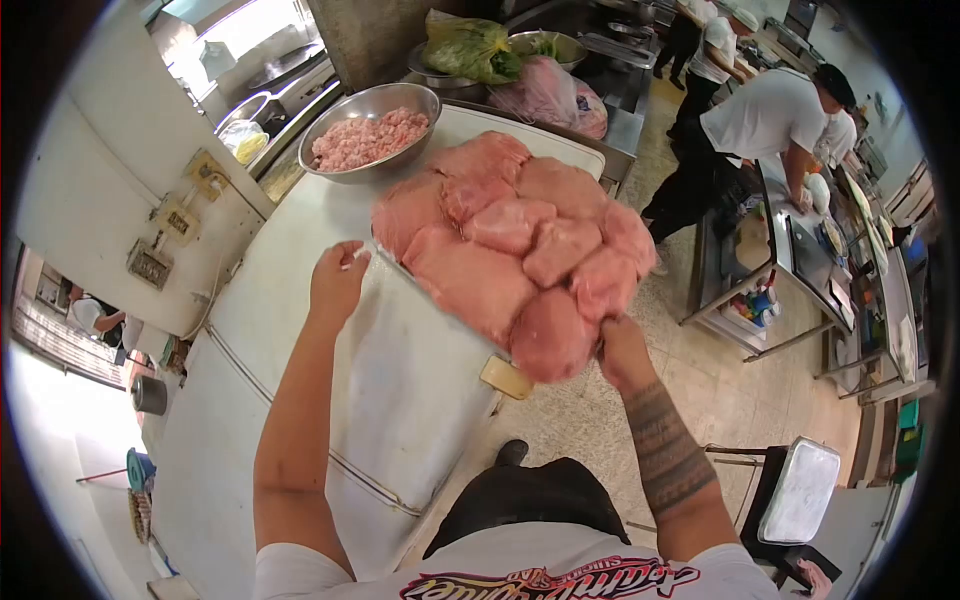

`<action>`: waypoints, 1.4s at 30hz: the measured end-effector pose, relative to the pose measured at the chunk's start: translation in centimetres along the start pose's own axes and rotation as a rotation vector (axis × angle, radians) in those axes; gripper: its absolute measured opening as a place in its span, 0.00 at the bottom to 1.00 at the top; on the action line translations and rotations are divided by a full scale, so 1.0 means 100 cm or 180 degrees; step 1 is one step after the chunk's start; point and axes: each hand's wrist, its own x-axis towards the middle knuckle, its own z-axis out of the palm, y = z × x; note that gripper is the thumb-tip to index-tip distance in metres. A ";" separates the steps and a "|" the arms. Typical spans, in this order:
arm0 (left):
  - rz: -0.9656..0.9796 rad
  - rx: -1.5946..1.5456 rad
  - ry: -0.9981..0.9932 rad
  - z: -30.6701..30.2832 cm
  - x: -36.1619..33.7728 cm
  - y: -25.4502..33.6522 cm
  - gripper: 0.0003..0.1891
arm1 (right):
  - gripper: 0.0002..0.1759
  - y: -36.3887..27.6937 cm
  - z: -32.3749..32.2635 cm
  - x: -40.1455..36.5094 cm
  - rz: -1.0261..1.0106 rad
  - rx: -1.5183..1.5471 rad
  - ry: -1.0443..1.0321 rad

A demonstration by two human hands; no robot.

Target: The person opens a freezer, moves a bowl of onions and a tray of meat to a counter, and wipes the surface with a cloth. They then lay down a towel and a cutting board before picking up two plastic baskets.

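Observation:
A large heap of raw, pink meat slabs [480, 270] lies spread over a shallow metal tray [432, 288], of which only a thin edge shows at the left. My right hand [624, 355] is closed at the near right corner of the heap, where the tray reaches past the table's edge; its fingertips are hidden by the meat. Just left of the tray, my left hand [338, 280] is raised over the white tabletop [280, 290], fingers loosely bent and apart, with nothing held. A yellowish block [507, 378] sits at the table's edge below the meat.
A steel bowl of ground meat [370, 132] stands behind the tray. Plastic bags of greens [470, 50] and a pinkish bag [540, 95] are farther back. Co-workers [765, 115] stand at steel tables on the right. A covered tray [800, 490] is at lower right.

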 end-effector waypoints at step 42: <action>0.0679 -0.1938 -0.5155 0.241 -0.719 0.443 0.23 | 0.48 0.126 -0.277 -1.003 -0.0932 0.0023 0.4790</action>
